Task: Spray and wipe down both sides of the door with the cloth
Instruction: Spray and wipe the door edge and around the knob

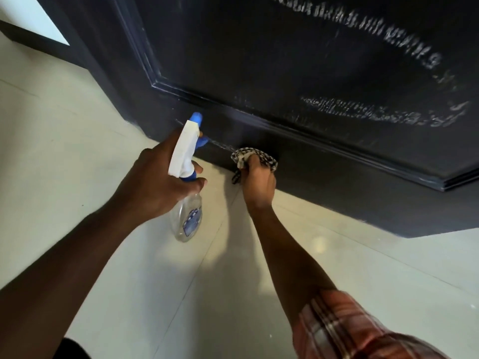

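A dark panelled door (285,60) fills the upper right of the head view, with whitish streaks across its panel. My left hand (158,182) grips a clear spray bottle (186,216) by the neck; its white head and blue nozzle point at the door's bottom rail. My right hand (256,180) holds a bunched black-and-white checked cloth (254,155) and presses it against the bottom rail, just above the floor.
Pale tiled floor (77,125) spreads below and to the left. The door's lower edge (363,216) runs diagonally to the right. A dark frame or skirting (39,40) sits at the top left beside a light wall.
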Action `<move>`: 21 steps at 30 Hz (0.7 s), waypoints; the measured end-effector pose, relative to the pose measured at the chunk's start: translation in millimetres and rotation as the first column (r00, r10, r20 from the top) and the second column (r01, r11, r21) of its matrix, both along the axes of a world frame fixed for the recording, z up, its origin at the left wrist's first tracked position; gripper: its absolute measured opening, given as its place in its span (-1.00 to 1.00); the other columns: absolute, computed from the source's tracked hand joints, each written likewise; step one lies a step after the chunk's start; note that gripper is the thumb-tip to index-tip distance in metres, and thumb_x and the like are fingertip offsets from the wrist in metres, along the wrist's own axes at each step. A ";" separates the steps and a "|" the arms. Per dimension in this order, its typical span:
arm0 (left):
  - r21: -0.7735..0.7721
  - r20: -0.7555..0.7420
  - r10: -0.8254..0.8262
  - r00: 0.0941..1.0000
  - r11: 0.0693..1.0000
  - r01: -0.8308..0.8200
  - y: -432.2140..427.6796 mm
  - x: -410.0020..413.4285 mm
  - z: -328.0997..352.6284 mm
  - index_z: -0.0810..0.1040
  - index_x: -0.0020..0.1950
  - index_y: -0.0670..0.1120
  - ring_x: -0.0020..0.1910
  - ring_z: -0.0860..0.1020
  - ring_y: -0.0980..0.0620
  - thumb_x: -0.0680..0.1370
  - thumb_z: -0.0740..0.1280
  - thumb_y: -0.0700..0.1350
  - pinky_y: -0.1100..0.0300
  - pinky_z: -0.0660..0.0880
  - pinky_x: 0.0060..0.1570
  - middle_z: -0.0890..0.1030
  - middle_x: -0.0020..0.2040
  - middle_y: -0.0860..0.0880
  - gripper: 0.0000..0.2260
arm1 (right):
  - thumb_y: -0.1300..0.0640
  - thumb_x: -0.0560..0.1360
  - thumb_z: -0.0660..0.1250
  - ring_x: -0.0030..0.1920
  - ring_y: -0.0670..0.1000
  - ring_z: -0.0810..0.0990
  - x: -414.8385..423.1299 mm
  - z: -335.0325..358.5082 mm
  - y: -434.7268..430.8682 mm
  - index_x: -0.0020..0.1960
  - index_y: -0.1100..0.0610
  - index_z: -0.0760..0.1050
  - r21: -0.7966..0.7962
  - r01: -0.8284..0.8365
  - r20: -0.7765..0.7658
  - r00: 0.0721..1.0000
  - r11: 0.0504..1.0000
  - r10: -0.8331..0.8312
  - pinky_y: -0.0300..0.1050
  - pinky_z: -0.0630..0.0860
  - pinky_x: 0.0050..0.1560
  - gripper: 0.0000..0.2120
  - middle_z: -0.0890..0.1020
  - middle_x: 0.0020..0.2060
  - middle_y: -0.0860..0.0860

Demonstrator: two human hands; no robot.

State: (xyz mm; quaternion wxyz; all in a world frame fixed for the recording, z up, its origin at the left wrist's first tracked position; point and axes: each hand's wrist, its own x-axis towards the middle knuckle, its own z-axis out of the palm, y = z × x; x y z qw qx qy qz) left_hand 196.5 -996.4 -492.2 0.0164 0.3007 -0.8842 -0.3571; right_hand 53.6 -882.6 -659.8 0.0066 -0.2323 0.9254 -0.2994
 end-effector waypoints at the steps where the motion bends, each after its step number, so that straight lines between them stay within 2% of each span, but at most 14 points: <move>1: -0.003 0.022 -0.002 1.000 1.000 0.002 -0.8 3.9 0.7 0.28 0.45 -0.01 0.11 0.56 -0.13 0.28 0.44 0.18 -0.06 0.49 0.24 0.58 0.21 -0.07 -0.21 | 0.15 0.59 0.26 -0.02 0.27 0.62 0.9 -1.0 9.3 0.21 0.19 0.45 -0.021 0.025 -0.016 1.000 0.999 -0.025 0.10 0.54 -0.07 -0.78 0.65 -0.02 0.20; 4: -0.002 0.026 0.021 0.999 1.000 -0.021 -7.2 12.2 4.4 0.34 0.39 -0.03 0.06 0.57 -0.12 0.35 0.50 0.08 0.02 0.52 0.16 0.59 0.14 -0.08 -0.32 | 0.17 0.55 0.32 -0.04 0.30 0.61 4.3 -8.6 51.4 0.14 0.20 0.47 -0.124 0.279 0.037 0.960 0.952 -0.276 0.11 0.53 -0.08 -0.80 0.65 -0.02 0.21; 7: 0.004 -0.029 0.024 0.999 1.000 -0.024 -15.5 14.3 16.4 0.38 0.32 -0.05 0.01 0.54 -0.07 0.39 0.51 -0.01 0.09 0.47 0.10 0.56 0.05 -0.04 -0.43 | 0.24 0.50 0.32 0.01 0.33 0.59 1.0 -19.9 107.4 0.13 0.23 0.45 -0.171 0.622 0.133 0.783 0.764 -0.608 0.11 0.49 -0.01 -0.79 0.63 0.01 0.28; 9: -0.011 -0.072 0.031 0.997 0.999 -0.032 -20.6 19.9 24.6 0.38 0.25 -0.03 -0.09 0.52 -0.04 0.39 0.49 -0.01 0.13 0.45 0.08 0.51 -0.05 0.00 -0.50 | 0.25 0.50 0.32 0.07 0.35 0.57 -7.3 -25.3 132.0 0.17 0.26 0.44 -0.185 0.745 0.213 0.667 0.641 -0.714 0.12 0.48 0.07 -0.74 0.61 0.06 0.32; 11: -0.037 -0.117 0.041 0.992 0.998 -0.046 -28.4 26.1 29.9 0.37 0.18 0.00 -0.17 0.50 -0.02 0.40 0.49 -0.02 0.15 0.44 0.08 0.49 -0.11 0.02 -0.55 | 0.24 0.52 0.32 0.10 0.33 0.57 -9.4 -28.2 134.6 0.17 0.27 0.44 -0.195 0.771 0.252 0.637 0.606 -0.729 0.09 0.48 0.12 -0.75 0.60 0.09 0.32; 13: -0.062 -0.138 0.063 0.988 0.995 -0.072 -34.1 30.8 32.5 0.39 0.18 -0.02 -0.17 0.51 -0.02 0.39 0.50 0.00 0.14 0.45 0.09 0.50 -0.11 0.01 -0.54 | 0.25 0.52 0.31 0.09 0.29 0.59 -6.5 -28.4 118.6 0.13 0.29 0.47 -0.252 0.744 0.262 0.668 0.619 -0.696 0.00 0.46 0.10 -0.80 0.62 0.07 0.29; 16: -0.081 -0.124 0.100 0.987 0.991 -0.110 -37.8 36.5 32.3 0.38 0.28 -0.06 -0.08 0.49 -0.03 0.39 0.50 -0.01 0.11 0.43 0.11 0.49 -0.05 -0.03 -0.46 | 0.28 0.51 0.32 -0.01 0.24 0.62 6.7 -23.7 61.9 0.07 0.30 0.51 -0.348 0.539 0.206 0.842 0.767 -0.498 -0.05 0.44 0.02 -0.85 0.65 -0.02 0.26; 19: -0.040 -0.105 0.085 0.991 0.995 -0.090 -41.1 41.2 26.5 0.37 0.19 0.03 -0.16 0.53 -0.06 0.38 0.52 -0.05 0.17 0.44 0.07 0.54 -0.13 0.00 -0.53 | 0.20 0.55 0.31 -0.03 0.19 0.63 14.3 -7.6 -21.7 0.11 0.23 0.52 -0.291 0.311 0.189 0.946 0.905 -0.265 -0.09 0.48 -0.03 -0.84 0.66 -0.03 0.19; 21: -0.006 -0.106 0.098 0.990 0.995 -0.099 -44.6 44.6 21.1 0.33 0.16 0.11 -0.16 0.55 0.02 0.38 0.53 -0.09 0.31 0.40 -0.03 0.59 -0.15 0.04 -0.51 | 0.14 0.61 0.23 0.02 0.13 0.62 17.0 6.0 -68.5 0.20 0.17 0.48 -0.227 0.149 0.163 0.980 0.963 -0.113 -0.13 0.48 -0.01 -0.80 0.64 0.02 0.14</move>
